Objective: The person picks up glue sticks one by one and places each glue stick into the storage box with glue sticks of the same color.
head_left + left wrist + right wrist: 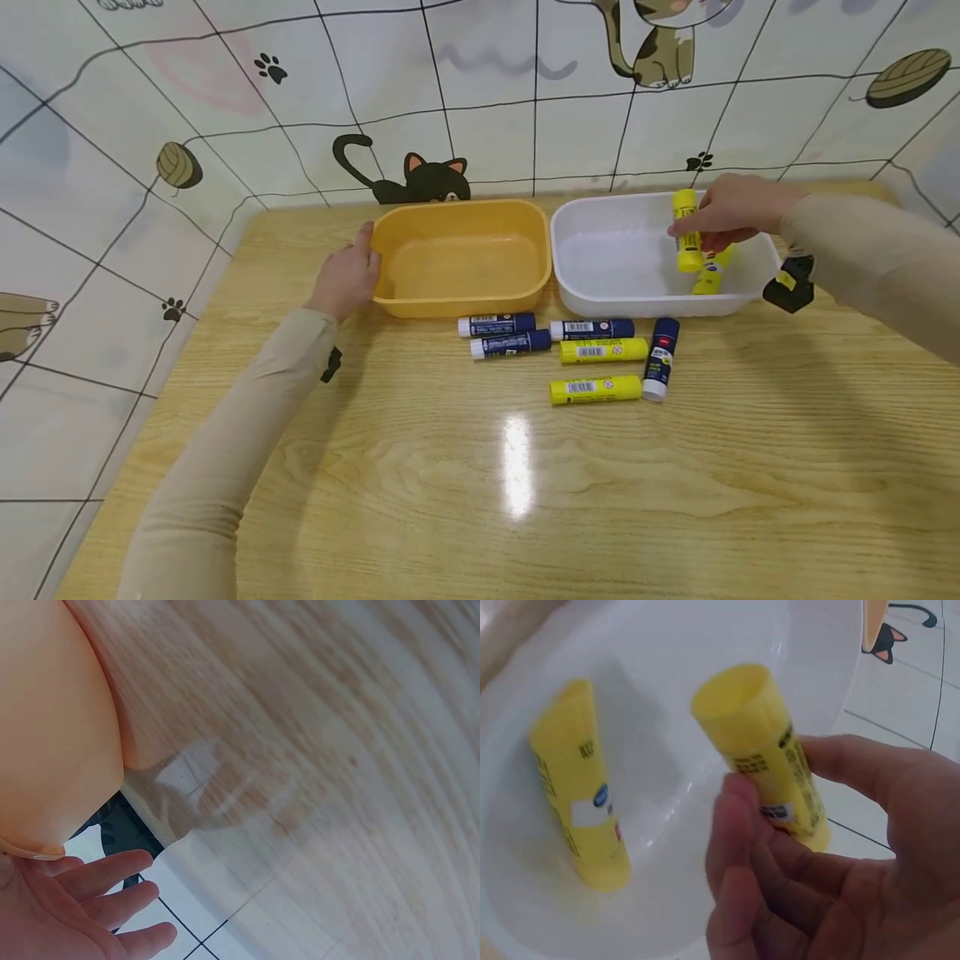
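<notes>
My right hand (738,208) pinches a yellow glue stick (686,242) between thumb and fingers, tilted above the white plastic basin (615,250). In the right wrist view, another yellow glue stick (585,802) lies in that basin; whether a further one overlaps it I cannot tell. At the left end of the orange basin (461,258), my left hand (345,275) touches the rim. Its fingers (120,904) look extended and loosely spread in the left wrist view. No contents show in the orange basin.
Several blue glue sticks with white ends (510,343) and two yellow glue sticks (596,389) lie before the basins on the wooden table (420,483). A tiled wall with cat drawings (495,125) rises behind the basins, and the wall continues along the left.
</notes>
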`<state>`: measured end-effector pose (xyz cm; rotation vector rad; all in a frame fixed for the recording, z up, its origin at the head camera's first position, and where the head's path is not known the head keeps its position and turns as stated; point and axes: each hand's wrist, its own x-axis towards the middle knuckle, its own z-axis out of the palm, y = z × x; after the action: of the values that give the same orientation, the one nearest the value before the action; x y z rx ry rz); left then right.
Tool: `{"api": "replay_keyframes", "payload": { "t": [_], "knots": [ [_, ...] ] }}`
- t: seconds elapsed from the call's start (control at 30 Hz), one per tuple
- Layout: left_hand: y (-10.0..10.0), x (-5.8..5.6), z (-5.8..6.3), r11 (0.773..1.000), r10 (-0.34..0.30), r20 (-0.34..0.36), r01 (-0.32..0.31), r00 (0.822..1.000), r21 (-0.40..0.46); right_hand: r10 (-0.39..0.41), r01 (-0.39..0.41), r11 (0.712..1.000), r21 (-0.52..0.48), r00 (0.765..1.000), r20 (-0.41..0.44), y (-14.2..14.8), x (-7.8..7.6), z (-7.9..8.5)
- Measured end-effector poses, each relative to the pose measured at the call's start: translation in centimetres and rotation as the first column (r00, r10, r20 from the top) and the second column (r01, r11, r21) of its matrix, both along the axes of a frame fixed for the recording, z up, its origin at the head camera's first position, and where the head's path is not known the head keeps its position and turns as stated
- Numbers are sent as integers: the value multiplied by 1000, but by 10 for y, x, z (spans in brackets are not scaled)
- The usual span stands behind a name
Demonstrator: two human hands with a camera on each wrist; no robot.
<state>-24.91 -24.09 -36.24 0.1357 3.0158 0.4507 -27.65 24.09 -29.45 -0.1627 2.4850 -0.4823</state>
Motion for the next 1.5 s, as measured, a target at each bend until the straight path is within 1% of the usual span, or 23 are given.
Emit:
{"api": "replay_keyframes", "payload": {
  "t": [0.1, 0.23, 0.43, 0.53, 0.63, 0.8, 0.9, 1.03, 1.2, 1.27, 1.33, 1.43, 1.5],
  "knots": [
    [2, -1, 1, 1000, -4, -5, 4, 1000, 1, -9, 8, 1000, 17, 996, 83, -1, -9, 0],
    [3, -2, 1, 1000, -4, -14, 4, 1000, 1, -16, 7, 999, 51, 984, 178, -5, -16, -2],
    [5, -4, 1, 1000, -11, -31, 11, 999, 10, -49, 34, 997, 72, 972, 232, -13, -21, -10],
    [7, -5, 1, 1000, -15, -30, 15, 999, 15, -29, 3, 995, 104, 967, 253, -15, -23, -12],
    [8, -5, 2, 1000, -13, -27, 14, 1000, 15, 15, -56, 989, 140, 959, 282, -16, -24, -13],
    [8, -3, 5, 1000, -12, -21, 12, 1000, 11, 93, -161, 965, 207, 948, 304, -12, -24, -15],
    [8, -3, 6, 1000, -13, -24, 13, 1000, 7, 101, -177, 958, 227, 946, 309, -10, -22, -14],
    [7, -4, 5, 1000, -13, -27, 13, 1000, 7, 114, -196, 953, 230, 938, 328, -7, -19, -13],
    [6, -3, 6, 1000, -12, -27, 13, 1000, 19, 185, -280, 919, 277, 927, 325, -5, -14, -9],
    [5, -3, 5, 1000, -13, -26, 13, 1000, 21, 187, -277, 922, 270, 931, 314, -5, -12, -8],
    [4, -3, 4, 1000, -14, -23, 15, 1000, 17, 174, -255, 934, 251, 936, 305, -5, -10, -6],
    [3, -2, 3, 1000, -10, -16, 11, 1000, 20, 128, -190, 962, 194, 948, 291, -5, -6, -4],
    [3, 0, 3, 1000, -6, -11, 6, 1000, 25, 102, -148, 976, 160, 959, 265, -6, -2, -3]
  ]
}}
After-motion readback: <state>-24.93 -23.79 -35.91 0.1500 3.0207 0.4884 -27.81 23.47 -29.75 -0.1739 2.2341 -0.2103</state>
